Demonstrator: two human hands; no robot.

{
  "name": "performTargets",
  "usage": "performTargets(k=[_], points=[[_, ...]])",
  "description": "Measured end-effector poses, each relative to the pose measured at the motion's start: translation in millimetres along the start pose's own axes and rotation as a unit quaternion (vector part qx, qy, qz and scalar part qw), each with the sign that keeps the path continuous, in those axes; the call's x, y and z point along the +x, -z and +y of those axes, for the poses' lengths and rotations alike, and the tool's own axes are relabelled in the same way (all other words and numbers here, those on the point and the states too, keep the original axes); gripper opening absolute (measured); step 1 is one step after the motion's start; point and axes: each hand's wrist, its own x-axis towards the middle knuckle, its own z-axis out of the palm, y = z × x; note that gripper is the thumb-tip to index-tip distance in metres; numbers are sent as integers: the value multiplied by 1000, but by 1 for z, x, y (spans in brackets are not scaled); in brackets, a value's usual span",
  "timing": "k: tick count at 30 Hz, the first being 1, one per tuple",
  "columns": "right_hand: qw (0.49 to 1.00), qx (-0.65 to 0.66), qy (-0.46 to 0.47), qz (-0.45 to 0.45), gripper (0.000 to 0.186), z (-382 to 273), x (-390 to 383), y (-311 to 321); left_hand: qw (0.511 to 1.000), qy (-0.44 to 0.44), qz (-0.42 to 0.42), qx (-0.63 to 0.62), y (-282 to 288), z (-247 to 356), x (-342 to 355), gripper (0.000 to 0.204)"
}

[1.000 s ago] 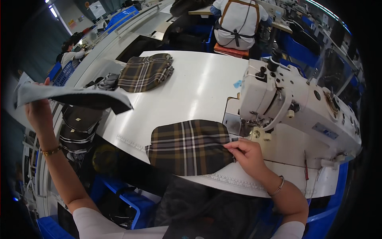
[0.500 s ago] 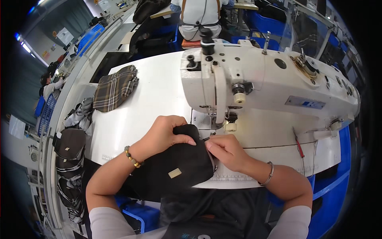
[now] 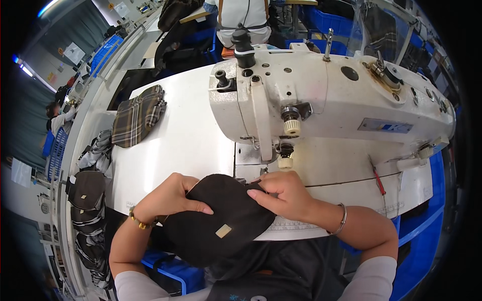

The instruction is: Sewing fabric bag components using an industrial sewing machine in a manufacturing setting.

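Observation:
My left hand (image 3: 176, 198) grips a rounded dark brown fabric piece (image 3: 211, 236) at its left side, thumb lying on the upper face. A small pale label (image 3: 223, 231) is on that face. My right hand (image 3: 276, 193) pinches the upper right edge of the same piece, just in front of the needle area of the white sewing machine (image 3: 326, 100). Whatever lies under the dark piece is hidden.
Folded plaid pieces (image 3: 138, 113) sit on the white tabletop (image 3: 201, 115). Stacked dark pieces (image 3: 85, 198) and grey bundles (image 3: 95, 153) line the left side. A red-handled tool (image 3: 379, 180) lies right. Blue bins (image 3: 165, 273) are below. Co-workers (image 3: 241, 15) sit beyond.
My left hand has come from the far left to the middle with the dark piece, then lower. My right hand grips it where the plaid piece was visible; that plaid piece is now hidden.

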Motion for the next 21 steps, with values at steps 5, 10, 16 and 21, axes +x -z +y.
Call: performTargets(k=[5, 10, 16, 21], points=[[999, 31, 2, -18, 17, -9, -4, -2, 983, -6, -11, -182, 12, 6, -31, 22], [999, 31, 16, -10, 22, -7, -3, -1, 988, 17, -102, -116, 21, 4, 9, 22], [998, 17, -24, -51, 23, 0, -1, 6, 976, -166, -114, -82, 1, 4, 76, 20], [998, 42, -39, -15, 23, 4, 1, 5, 977, -177, -61, -100, -11, 2, 79, 13]])
